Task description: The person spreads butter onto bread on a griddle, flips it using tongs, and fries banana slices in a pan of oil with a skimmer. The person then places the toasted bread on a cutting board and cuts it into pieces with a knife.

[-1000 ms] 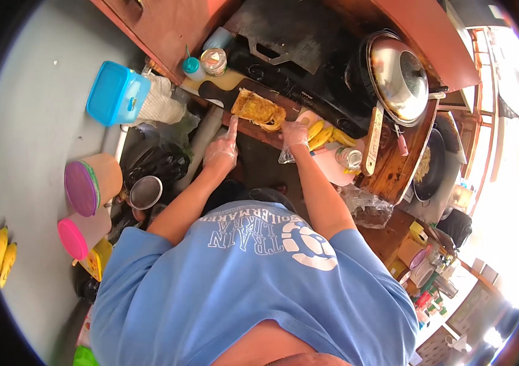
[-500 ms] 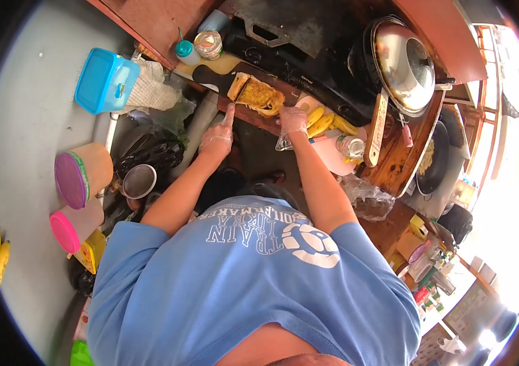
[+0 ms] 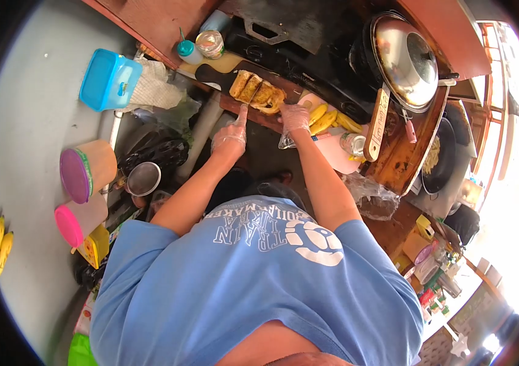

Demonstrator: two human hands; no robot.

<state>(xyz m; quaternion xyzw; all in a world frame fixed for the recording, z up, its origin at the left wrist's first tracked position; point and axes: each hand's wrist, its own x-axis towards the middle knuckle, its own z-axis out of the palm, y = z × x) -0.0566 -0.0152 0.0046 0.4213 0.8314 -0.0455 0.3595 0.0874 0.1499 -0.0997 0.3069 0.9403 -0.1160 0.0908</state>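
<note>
A browned, filled toast point(image 3: 270, 97) lies on a dark wooden cutting board point(image 3: 231, 105), with slices cut at its left end. My left hand point(image 3: 229, 138), in a clear plastic glove, is closed around what looks like a knife, its index finger stretched toward the toast. The thin blade is hard to make out, lined up with a cut between slices; the handle is hidden in the hand. At the toast's right end, my gloved right hand point(image 3: 295, 119) grips it with bent fingers.
Bananas point(image 3: 327, 121) and a glass jar point(image 3: 353, 144) sit on a pink board to the right. Behind is a black stove point(image 3: 308, 73); a lidded pan point(image 3: 407, 61) stands at right. A teal-capped bottle point(image 3: 189, 51) and a jar point(image 3: 210, 44) are back left.
My left hand has moved right along the toast, and a fresh cut shows farther along it. The right hand stays at the toast's right end.
</note>
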